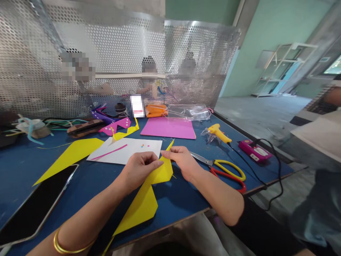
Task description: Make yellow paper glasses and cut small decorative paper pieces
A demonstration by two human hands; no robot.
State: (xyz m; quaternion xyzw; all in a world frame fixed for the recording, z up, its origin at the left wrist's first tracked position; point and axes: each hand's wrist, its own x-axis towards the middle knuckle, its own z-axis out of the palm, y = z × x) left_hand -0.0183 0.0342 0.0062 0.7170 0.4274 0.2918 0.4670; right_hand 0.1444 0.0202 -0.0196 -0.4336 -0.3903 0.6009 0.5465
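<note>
Two bare forearms enter from the lower edge, the left one wearing a gold bangle [64, 245]. Between them a folded yellow sheet [145, 202] runs from the table's near edge up to the hands. Left hand [138, 170] pinches the sheet's upper part, thumb and fingertips closed together on the paper where the fold narrows. Right hand [183, 161] grips the same upper part from the other side, fingers curled and closed on it; a thin yellow tip [170, 145] stands up just above its fingers. The sheet's lower, wider part lies flat on the blue table [80, 185], below and between the wrists.

Scissors [226, 170] with yellow and red handles lie just right of the right hand, blades pointing toward it. A yellow glue gun [218, 133] rests farther back, its black cord trailing to a pink box [255, 150] near the table's right edge. White paper [125, 151] carrying a pink strip lies just behind the hands; a second yellow sheet [70, 156] lies to its left, and a dark phone [34, 206] sits at lower left. A pink sheet [169, 128] lies behind the white paper. A perforated metal screen [119, 53] stands along the far edge, with other people seated behind it.
</note>
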